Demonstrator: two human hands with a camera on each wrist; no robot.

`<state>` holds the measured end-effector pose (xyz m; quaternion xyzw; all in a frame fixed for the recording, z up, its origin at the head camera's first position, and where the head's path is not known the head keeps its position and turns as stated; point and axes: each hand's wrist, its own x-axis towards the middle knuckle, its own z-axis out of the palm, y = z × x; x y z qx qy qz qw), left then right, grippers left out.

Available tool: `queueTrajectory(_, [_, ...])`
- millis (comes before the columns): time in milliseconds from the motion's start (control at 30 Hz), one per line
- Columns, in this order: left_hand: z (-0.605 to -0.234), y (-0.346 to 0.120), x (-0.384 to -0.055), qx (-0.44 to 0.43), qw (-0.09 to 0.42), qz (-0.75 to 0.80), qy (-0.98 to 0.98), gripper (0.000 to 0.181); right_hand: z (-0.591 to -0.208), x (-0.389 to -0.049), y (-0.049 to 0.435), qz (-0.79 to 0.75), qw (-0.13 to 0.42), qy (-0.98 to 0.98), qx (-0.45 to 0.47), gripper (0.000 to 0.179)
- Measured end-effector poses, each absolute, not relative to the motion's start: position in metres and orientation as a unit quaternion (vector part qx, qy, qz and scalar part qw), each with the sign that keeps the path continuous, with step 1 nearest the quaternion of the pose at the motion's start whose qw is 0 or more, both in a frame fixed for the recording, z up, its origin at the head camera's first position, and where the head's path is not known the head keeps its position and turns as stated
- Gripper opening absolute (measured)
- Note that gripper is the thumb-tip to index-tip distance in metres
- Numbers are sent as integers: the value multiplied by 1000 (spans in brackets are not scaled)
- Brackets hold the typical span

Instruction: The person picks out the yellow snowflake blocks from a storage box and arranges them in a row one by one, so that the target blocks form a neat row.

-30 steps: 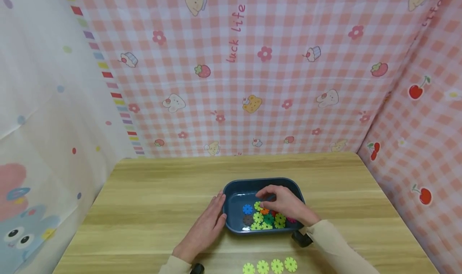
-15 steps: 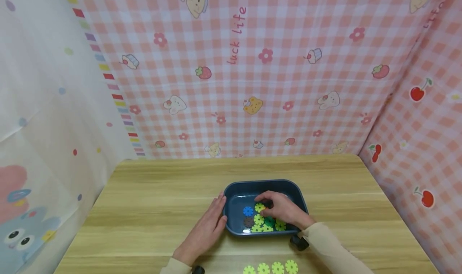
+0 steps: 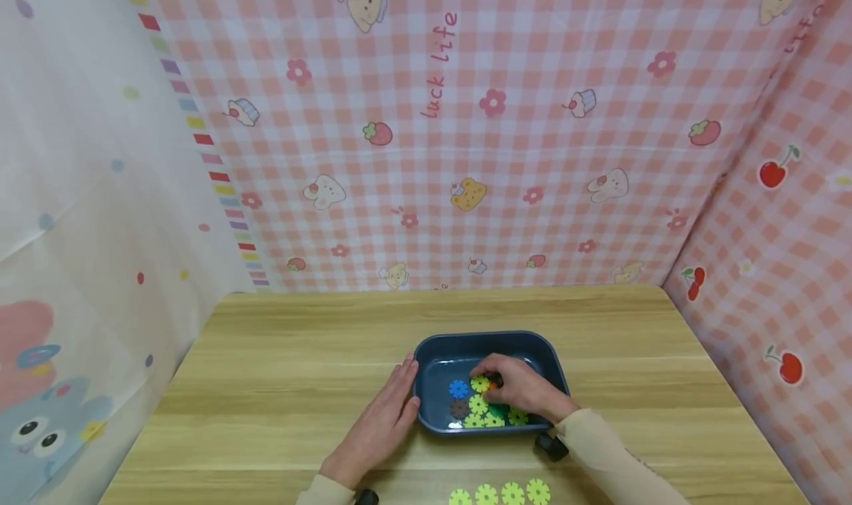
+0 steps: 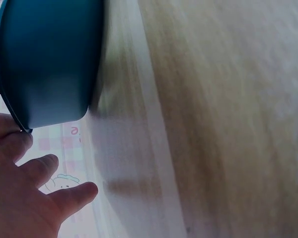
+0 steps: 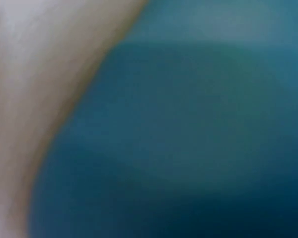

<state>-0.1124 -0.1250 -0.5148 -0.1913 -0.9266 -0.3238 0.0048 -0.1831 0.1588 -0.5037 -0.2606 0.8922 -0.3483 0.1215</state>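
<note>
A dark blue tray stands on the table, holding several notched plastic discs. My left hand rests against its left side, fingers extended; in the left wrist view the fingers are spread, some touching the rim of the tray. Inside the tray, my right hand has thumb and index finger at opposite edges of a yellow-green snowflake disc, pinching it. Around it lie a blue disc, a brown disc and more yellow-green ones. The palm hides some discs. The right wrist view is blurred, mostly blue tray wall.
Several yellow-green discs lie in a row on the wooden table near its front edge. Patterned cloth hangs behind the table and on both sides. A black wrist device sits by the tray's front right corner.
The right hand's fingers have lowered slightly and closed around the edges of the yellow-green disc. The left hand stays against the tray. The head view has shifted a little.
</note>
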Motion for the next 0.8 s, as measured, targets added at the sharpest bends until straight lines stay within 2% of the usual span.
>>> queueTrajectory(367, [-515, -125, -113, -192, 6, -324, -926, 57, -504, -185, 158, -324, 115, 891, -296, 31])
queueTrajectory(800, [-516, -125, -112, -195, 8, -324, -926, 57, -500, -182, 158, -339, 123, 893, -268, 31])
